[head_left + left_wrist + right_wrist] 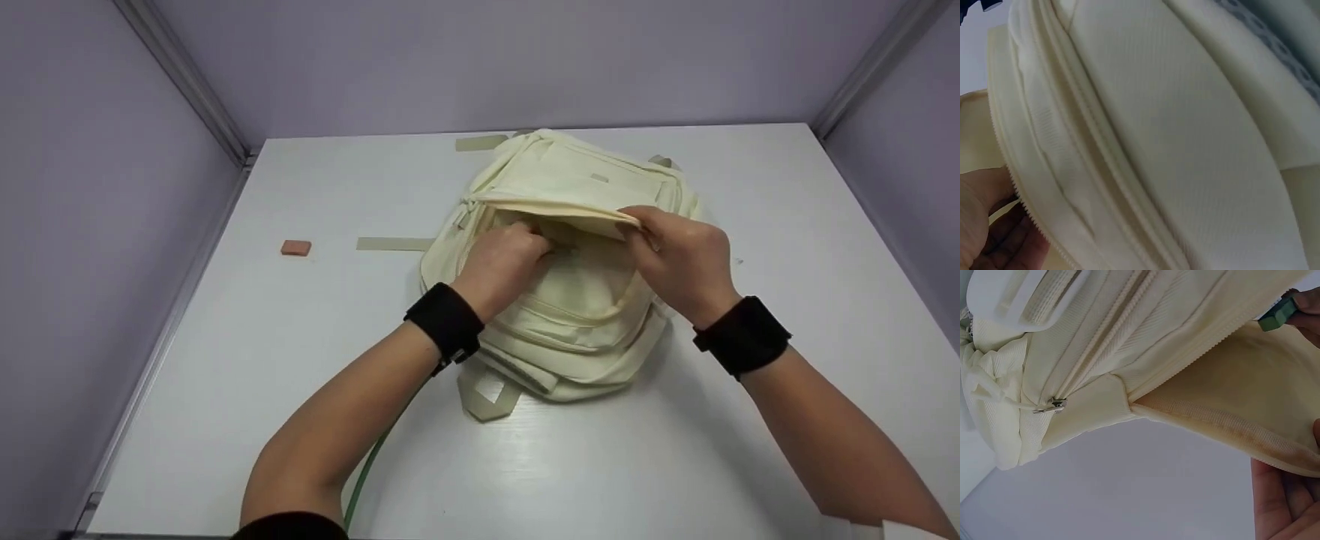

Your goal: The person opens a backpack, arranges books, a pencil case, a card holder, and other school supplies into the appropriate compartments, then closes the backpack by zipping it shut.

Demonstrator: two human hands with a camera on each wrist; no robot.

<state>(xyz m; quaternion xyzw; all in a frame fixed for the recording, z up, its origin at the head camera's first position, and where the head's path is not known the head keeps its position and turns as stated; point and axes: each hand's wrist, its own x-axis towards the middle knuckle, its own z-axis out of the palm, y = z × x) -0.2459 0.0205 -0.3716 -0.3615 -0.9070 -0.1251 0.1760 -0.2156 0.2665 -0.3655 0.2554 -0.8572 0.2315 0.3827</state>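
A cream backpack [592, 161] lies on the white table with its front pocket unzipped. My right hand [686, 251] pinches the edge of the pocket flap [562, 208] and holds it raised. Inside the pocket mouth is my left hand [506, 259], its fingers curled. The right wrist view shows its fingertips pinching a small green block [1278, 316] above the pocket lining, with a dark part partly covered by the fingers. In the head view that block is hidden. The toothed zip edge [1019, 191] runs across the left wrist view.
A small reddish-brown block [295, 248] lies on the table [360, 322] left of the backpack. Beige straps [394, 244] stick out from the bag's left side. A green cord [366, 469] runs beneath the left forearm. Grey-purple walls [487, 67] enclose the back and sides.
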